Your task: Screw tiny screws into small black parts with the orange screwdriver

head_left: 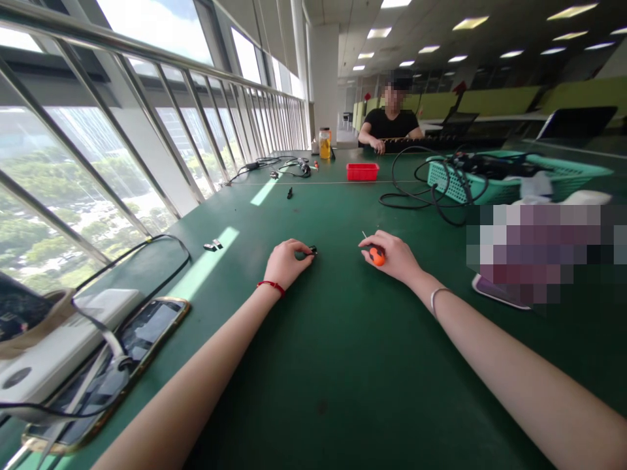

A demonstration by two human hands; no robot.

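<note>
My left hand [288,262] rests on the green table [313,365], thumb and fingertips pinched on a small black part [313,250]. What kind of part it is, I cannot make out. My right hand [392,256] is curled around a screwdriver [377,256] with an orange and black handle. Its thin metal shaft points up and to the left, away from the left hand's part. A gap of bare tabletop lies between the two hands.
Beyond the hands are a red bin [362,172], a jar [324,143] and a small black piece [290,193]. A teal basket [494,189] with cables stands right. Small pieces [213,245], a phone [157,326] and a white power strip [73,339] lie left. A person [392,121] sits opposite.
</note>
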